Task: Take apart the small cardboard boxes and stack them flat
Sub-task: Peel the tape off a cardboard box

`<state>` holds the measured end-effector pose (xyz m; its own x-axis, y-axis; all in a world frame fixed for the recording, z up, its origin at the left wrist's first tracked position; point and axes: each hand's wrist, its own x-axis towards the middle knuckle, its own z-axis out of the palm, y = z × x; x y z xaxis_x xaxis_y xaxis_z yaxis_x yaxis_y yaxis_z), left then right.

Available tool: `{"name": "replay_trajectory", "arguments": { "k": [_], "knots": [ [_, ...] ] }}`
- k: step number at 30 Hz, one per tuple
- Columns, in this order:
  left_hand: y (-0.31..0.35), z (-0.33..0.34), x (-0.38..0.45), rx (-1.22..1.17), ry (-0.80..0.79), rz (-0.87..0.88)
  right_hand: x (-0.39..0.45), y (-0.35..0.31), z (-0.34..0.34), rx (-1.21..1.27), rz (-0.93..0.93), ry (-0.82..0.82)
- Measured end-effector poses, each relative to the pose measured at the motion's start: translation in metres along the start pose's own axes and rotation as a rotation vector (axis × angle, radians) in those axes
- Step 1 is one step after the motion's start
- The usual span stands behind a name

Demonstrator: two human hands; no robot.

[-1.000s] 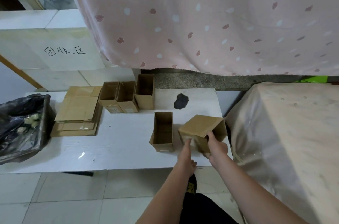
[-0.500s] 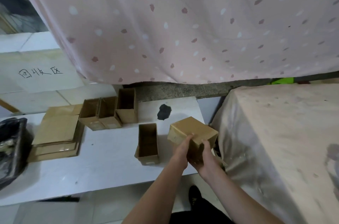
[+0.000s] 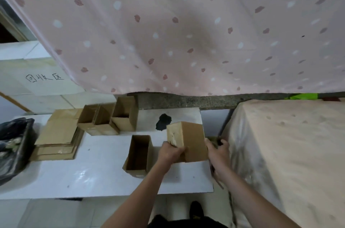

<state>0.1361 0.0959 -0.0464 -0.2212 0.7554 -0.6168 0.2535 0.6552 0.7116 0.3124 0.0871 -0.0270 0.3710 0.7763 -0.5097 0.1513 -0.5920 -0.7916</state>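
**Box held between two hands at the counter's right end**

The closed cardboard box (image 3: 188,141) was tilted above the right end of the white counter (image 3: 93,177), one narrow end turned up and to the left. The left hand (image 3: 170,153) gripped its lower left corner, fingers (image 3: 177,150) curled round the edge. The right hand (image 3: 218,155) lay against the box's right side; whether its fingers were wrapped round the box could not be told, since they were hidden behind it.

Just left of the held box an open box (image 3: 139,154) stood on the counter, mouth up. Farther back a row of three open boxes (image 3: 110,117) stood touching side by side. To their left lay a stack of flattened cardboard (image 3: 57,136). A black bin bag (image 3: 13,145) sat at the far left edge. A dark stain (image 3: 163,121) marked the counter behind the held box. A pink spotted curtain (image 3: 177,31) hung above, and a cloth-covered surface (image 3: 289,153) stood to the right.
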Motion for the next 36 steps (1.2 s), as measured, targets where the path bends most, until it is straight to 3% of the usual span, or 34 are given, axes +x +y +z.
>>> {"name": "replay_trajectory", "arguments": {
  "k": [4,8,12,21,27,36],
  "knots": [
    [0.008,-0.006,0.002,0.465,0.004,0.231,0.028,-0.023,-0.006,-0.385,-0.475,-0.245],
    [0.001,-0.01,-0.005,0.706,-0.003,0.404,0.04,-0.031,0.006,-0.699,-0.646,-0.584],
    [-0.016,-0.012,-0.001,0.826,-0.035,0.465,0.052,-0.016,0.019,-1.051,-0.768,-0.734],
    [-0.051,0.002,0.015,0.886,-0.03,0.632,0.056,0.012,0.027,-0.949,-0.853,-0.562],
    [-0.06,0.001,0.023,0.906,-0.074,0.636,0.04,0.012,0.044,-0.913,-0.838,-0.523],
    [-0.071,0.017,0.016,0.847,0.047,0.534,0.032,0.024,0.068,-1.068,-0.761,-0.359]
  ]
}}
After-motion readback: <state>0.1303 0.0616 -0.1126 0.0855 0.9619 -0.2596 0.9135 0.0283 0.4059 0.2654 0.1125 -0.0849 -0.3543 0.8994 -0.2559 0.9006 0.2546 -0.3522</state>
